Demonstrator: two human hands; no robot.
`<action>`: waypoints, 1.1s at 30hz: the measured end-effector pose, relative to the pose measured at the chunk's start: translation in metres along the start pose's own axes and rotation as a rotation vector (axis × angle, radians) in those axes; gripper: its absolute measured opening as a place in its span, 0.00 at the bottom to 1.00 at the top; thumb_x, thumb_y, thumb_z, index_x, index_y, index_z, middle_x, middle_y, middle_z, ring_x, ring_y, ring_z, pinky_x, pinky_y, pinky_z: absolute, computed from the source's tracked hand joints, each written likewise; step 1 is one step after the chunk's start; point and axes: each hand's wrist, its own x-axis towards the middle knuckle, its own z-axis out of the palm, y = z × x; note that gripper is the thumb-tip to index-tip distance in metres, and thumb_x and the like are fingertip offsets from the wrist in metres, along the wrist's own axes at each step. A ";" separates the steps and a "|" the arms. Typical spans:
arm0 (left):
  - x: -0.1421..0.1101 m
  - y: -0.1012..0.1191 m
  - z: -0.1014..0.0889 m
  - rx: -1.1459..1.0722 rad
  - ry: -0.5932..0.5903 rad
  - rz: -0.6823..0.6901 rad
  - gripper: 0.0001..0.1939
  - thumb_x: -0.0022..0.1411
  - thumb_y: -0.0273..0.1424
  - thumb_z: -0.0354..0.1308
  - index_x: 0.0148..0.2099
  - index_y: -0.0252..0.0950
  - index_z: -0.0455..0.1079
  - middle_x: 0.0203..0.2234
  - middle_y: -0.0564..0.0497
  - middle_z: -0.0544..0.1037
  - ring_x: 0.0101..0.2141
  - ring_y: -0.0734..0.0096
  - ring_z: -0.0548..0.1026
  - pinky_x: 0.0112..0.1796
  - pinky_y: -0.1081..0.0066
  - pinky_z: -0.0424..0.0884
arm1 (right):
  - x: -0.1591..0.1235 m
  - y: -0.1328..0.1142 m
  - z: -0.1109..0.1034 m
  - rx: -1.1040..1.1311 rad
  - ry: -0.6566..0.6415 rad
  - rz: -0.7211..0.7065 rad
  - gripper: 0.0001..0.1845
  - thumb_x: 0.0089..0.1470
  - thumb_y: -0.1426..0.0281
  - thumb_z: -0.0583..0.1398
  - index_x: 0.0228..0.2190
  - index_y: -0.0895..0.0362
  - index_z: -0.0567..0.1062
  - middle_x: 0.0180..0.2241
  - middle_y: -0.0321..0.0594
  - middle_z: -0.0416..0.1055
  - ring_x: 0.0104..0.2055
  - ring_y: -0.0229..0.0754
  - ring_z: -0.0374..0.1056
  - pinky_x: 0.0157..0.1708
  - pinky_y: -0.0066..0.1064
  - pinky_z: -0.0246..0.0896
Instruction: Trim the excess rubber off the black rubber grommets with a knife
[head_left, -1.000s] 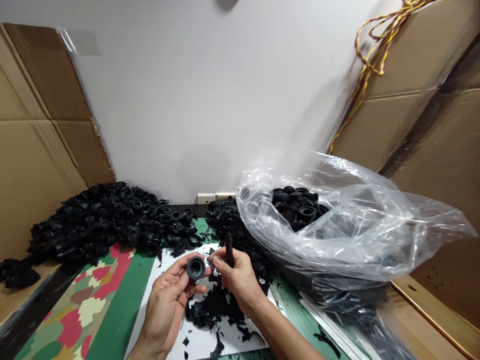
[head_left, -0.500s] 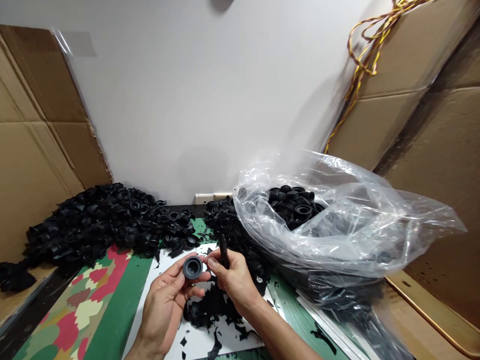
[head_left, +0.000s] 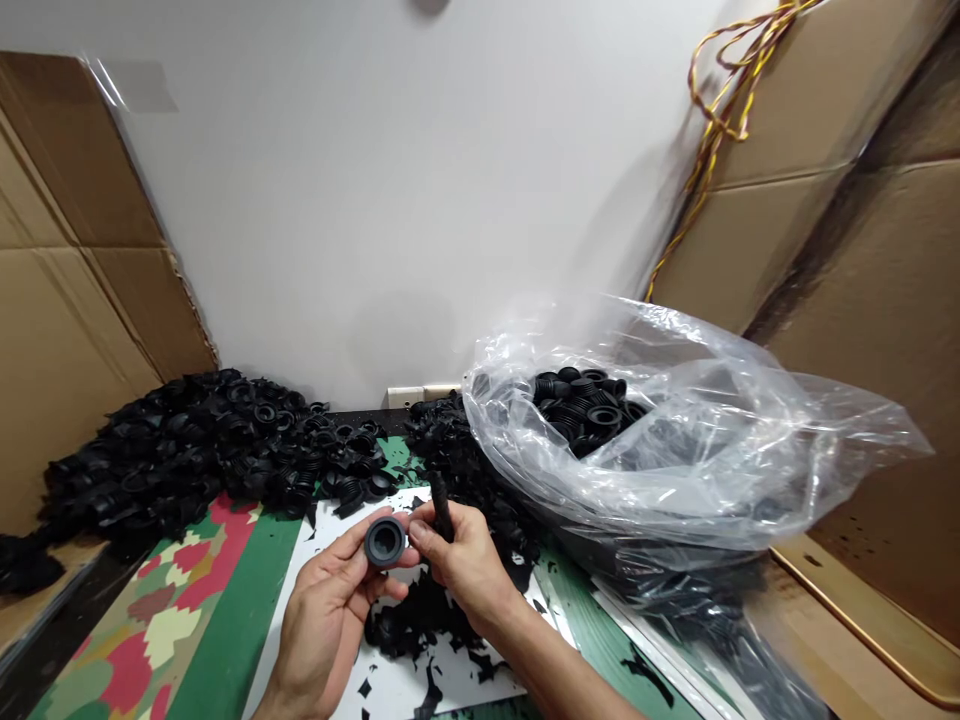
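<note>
My left hand [head_left: 330,605] is closed on a round black rubber bellows boot [head_left: 385,542], its open end turned up toward me. Thumb and fingers grip its rim and side. Right beside it, my right hand [head_left: 461,560] pinches at the boot's right edge and is wrapped round a slim dark tool [head_left: 441,505]. The tool's handle sticks up between thumb and fingers; its working end is hidden. Below the hands, black rubber scraps [head_left: 424,615] lie on a white board [head_left: 296,590].
A heap of black rubber parts with ragged flash [head_left: 217,440] covers the back left. At right, a clear plastic bag [head_left: 720,480] holds several black boots [head_left: 592,405]. More scraps [head_left: 457,440] lie between them. Cardboard sheets [head_left: 862,280] stand at both sides; twisted yellow wire [head_left: 705,190] hangs at right.
The view has shifted slightly. My right hand has moved a little left, closer against the boot's edge, and the boot is turned slightly in my left hand.
</note>
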 end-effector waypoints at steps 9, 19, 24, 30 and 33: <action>0.002 -0.004 -0.002 0.043 -0.017 -0.001 0.17 0.47 0.31 0.66 0.42 0.32 0.78 0.37 0.43 0.81 0.20 0.75 0.73 0.24 0.75 0.71 | -0.003 -0.005 0.001 -0.031 -0.102 0.074 0.28 0.35 0.47 0.65 0.26 0.61 0.73 0.16 0.32 0.64 0.15 0.29 0.48 0.15 0.24 0.39; 0.009 -0.012 -0.001 0.329 0.173 0.026 0.24 0.44 0.41 0.67 0.40 0.30 0.76 0.21 0.47 0.79 0.21 0.69 0.73 0.20 0.74 0.68 | 0.002 0.004 0.003 -0.048 0.074 0.231 0.12 0.42 0.65 0.64 0.21 0.59 0.68 0.13 0.25 0.53 0.13 0.27 0.44 0.13 0.23 0.38; 0.009 -0.015 0.000 0.460 0.242 0.068 0.24 0.40 0.45 0.67 0.33 0.29 0.77 0.13 0.52 0.74 0.17 0.74 0.69 0.19 0.76 0.65 | 0.001 -0.002 0.005 0.047 0.043 0.327 0.06 0.43 0.72 0.62 0.26 0.60 0.70 0.14 0.25 0.55 0.13 0.27 0.45 0.11 0.23 0.36; 0.011 -0.017 -0.003 0.558 0.290 0.128 0.25 0.38 0.45 0.68 0.35 0.30 0.76 0.15 0.54 0.74 0.17 0.76 0.67 0.18 0.77 0.64 | 0.001 0.002 0.002 0.173 0.047 0.317 0.08 0.40 0.73 0.65 0.25 0.60 0.70 0.12 0.24 0.55 0.12 0.26 0.44 0.13 0.23 0.36; 0.011 -0.016 -0.003 0.600 0.310 0.167 0.25 0.37 0.45 0.68 0.34 0.31 0.75 0.16 0.55 0.73 0.17 0.76 0.67 0.17 0.76 0.63 | 0.001 0.004 0.002 0.247 0.027 0.352 0.09 0.40 0.72 0.65 0.25 0.59 0.70 0.10 0.22 0.52 0.12 0.26 0.42 0.13 0.23 0.35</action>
